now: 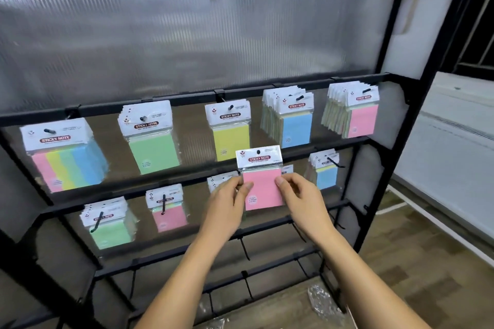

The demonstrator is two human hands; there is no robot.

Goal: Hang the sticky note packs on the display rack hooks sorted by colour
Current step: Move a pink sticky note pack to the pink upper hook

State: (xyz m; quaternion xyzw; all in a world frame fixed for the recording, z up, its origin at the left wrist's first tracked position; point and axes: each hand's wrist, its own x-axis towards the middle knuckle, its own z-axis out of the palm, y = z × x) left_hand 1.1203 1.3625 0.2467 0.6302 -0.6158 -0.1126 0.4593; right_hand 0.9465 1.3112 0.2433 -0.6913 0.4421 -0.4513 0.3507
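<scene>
Glossy square pink pack [263, 184], seemingly film-wrapped

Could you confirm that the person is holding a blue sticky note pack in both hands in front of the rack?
Not quite: the pack pinched between the left hand and right hand is pink, not blue, as the head view shows. It is indeed held in both hands before the rack.
</scene>
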